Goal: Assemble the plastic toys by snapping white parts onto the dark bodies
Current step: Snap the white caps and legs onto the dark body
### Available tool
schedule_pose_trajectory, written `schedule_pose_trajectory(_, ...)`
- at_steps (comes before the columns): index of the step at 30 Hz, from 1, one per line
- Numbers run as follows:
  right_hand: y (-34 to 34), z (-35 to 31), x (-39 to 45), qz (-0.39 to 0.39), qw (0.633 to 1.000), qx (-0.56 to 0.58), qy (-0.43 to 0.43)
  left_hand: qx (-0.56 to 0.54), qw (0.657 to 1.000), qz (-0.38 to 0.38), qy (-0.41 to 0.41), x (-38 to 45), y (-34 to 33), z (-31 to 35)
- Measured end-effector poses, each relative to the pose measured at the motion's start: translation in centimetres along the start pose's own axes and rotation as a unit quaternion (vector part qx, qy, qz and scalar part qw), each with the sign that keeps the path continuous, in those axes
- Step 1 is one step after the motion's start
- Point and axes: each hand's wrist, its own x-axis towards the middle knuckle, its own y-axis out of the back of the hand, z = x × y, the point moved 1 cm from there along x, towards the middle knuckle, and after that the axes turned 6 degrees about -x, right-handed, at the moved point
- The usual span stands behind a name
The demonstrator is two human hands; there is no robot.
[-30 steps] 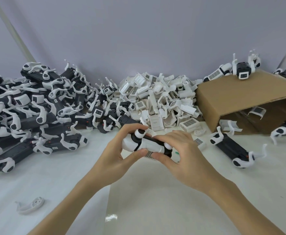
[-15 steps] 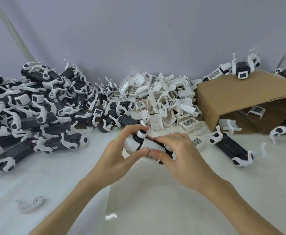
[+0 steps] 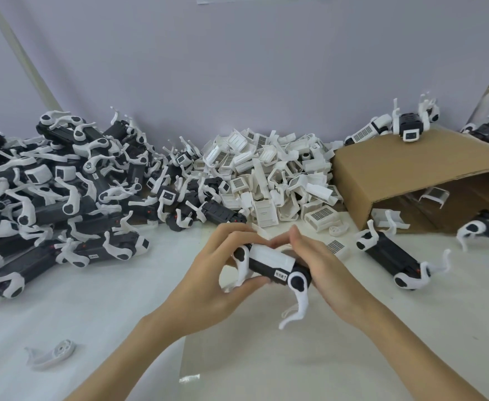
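Here I saw both hands curled round one dark toy body (image 3: 269, 270) above the table (image 3: 92, 328): the left hand (image 3: 211, 273) gripped its left end, the right hand (image 3: 327, 273) its right. A white cover (image 3: 270, 257) sat on top. The pile of white parts (image 3: 272, 175) lay just behind.

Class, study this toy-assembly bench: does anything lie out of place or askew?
Yes. One loose white plastic leg piece lies alone on the white table at front left, away from the heap of white parts. The brown cardboard box lies tipped on its side, a white clip inside its open mouth.
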Motion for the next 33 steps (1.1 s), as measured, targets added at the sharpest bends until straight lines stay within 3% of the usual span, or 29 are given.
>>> schedule_pose_trajectory(5,0.0,-0.4,-0.8,0.039,0.962,-0.211,0.167,0.015,0.994,0.061,0.084,0.1,-0.2,-0.3)
schedule_pose_trajectory(9,-1.3,-0.1,-0.5,0.081,0.916,-0.363,0.150,0.066,0.993,0.059,0.083,-0.3,-0.7,-0.5)
schedule_pose_trajectory(17,-1.0,-0.2,-0.7,0.142,0.866,-0.432,0.207,0.092,0.991,0.086,0.047,0.0,-0.8,0.1)
schedule_pose_trajectory(20,-1.0,0.1,-0.5,0.145,0.885,-0.388,0.212,0.057,0.995,0.070,0.038,0.1,-0.3,-0.1)
schedule_pose_trajectory(22,-0.7,0.7,-0.2,0.144,0.914,-0.315,0.209,-0.012,0.995,0.062,0.077,0.2,0.1,-0.2)
schedule_pose_trajectory(25,-0.7,1.1,0.1,0.088,0.957,-0.206,0.184,-0.137,0.982,0.068,0.115,0.4,0.4,-0.3)
schedule_pose_trajectory(28,-1.5,1.6,0.2,0.045,0.967,-0.187,0.165,-0.092,0.987,0.090,0.092,0.4,0.4,0.1)
schedule_pose_trajectory(33,-1.5,1.6,0.6,0.098,0.926,-0.300,0.208,0.029,0.996,0.078,-0.008,0.1,0.0,0.9)
